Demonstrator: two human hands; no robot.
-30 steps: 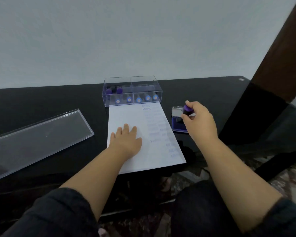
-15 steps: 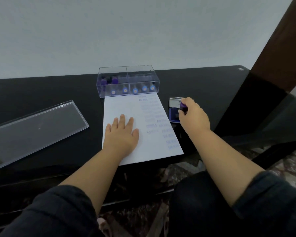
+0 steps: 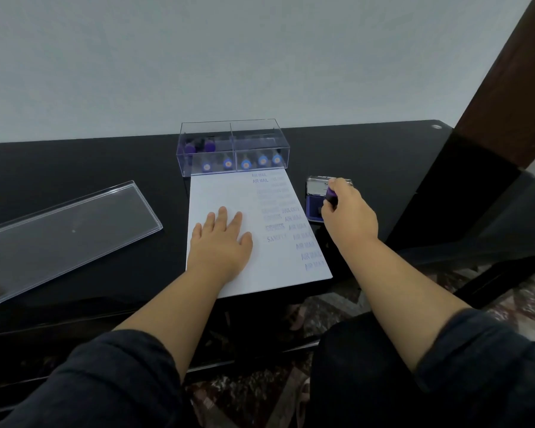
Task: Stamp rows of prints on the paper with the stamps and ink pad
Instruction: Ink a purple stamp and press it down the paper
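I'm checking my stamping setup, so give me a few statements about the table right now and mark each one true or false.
1. The left hand lies flat on the paper. True.
2. The right hand holds a purple stamp at the ink pad. True.
3. The clear lid sits on the stamp box. False: it lies on the table, left of the paper.
4. The prints fill the paper's left half. False: they run down its right side.
5. The stamp box is empty. False: several stamps remain inside.
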